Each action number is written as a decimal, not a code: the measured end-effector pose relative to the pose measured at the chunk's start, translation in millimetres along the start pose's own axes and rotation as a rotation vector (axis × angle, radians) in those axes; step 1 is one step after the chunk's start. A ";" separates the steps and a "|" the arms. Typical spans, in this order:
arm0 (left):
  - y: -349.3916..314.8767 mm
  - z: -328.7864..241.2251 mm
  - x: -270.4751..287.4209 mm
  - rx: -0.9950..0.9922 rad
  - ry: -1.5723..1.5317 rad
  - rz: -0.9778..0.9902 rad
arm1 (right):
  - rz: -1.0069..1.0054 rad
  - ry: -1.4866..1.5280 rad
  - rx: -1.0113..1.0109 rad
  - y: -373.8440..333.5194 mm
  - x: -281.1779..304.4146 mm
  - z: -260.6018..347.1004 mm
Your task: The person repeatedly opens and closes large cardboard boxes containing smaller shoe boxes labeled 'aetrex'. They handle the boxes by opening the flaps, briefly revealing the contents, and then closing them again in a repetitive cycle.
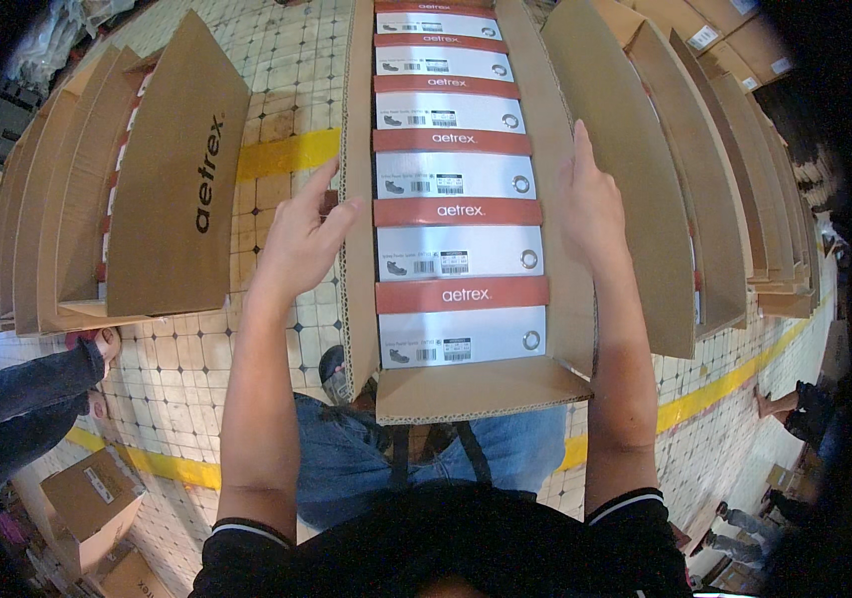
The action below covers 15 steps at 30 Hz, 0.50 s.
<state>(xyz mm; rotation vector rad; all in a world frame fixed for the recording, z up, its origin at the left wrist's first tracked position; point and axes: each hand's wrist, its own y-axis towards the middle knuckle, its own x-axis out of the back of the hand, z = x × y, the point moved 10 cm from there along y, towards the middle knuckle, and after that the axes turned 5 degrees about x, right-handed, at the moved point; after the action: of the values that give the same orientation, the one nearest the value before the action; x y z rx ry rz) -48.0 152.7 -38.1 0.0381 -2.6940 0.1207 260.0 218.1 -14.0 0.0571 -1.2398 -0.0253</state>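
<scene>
A long open cardboard carton stands in front of me, its flaps raised. Inside is a single row of several white shoeboxes with red lids, each label carrying a small picture of a sandal. My left hand is at the outer face of the carton's left flap, fingers stretched out and thumb apart near the flap's edge. On the opposite side my right hand lies along the right flap, its index finger stretched forward. Some of its other fingers are hidden. Neither hand holds a shoebox.
Open cartons stand in rows on the left and right. A closed carton sits at lower left. Yellow tape crosses the tiled floor. Other people's legs show at left and lower right.
</scene>
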 end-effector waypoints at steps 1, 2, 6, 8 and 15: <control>-0.3 -2.0 0.2 -0.010 -0.004 0.002 | -0.008 -0.006 0.011 0.0 1.2 1.0; -0.2 -0.8 -0.1 0.008 -0.004 0.007 | -0.018 -0.012 0.021 -0.1 2.6 2.1; 0.5 -0.8 -0.8 -0.008 -0.023 0.004 | -0.017 -0.023 0.034 0.3 3.3 3.8; 1.4 0.0 -0.7 -0.024 -0.029 0.002 | -0.030 -0.008 0.047 0.4 4.2 5.0; 3.5 4.6 -1.4 -0.013 0.007 -0.002 | -0.020 -0.028 0.030 0.3 4.7 4.1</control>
<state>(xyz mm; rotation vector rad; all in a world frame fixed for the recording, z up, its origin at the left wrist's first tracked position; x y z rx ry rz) -48.8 155.8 -43.0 0.0363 -2.6872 0.1020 257.6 218.0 -8.2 0.0957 -1.2674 -0.0249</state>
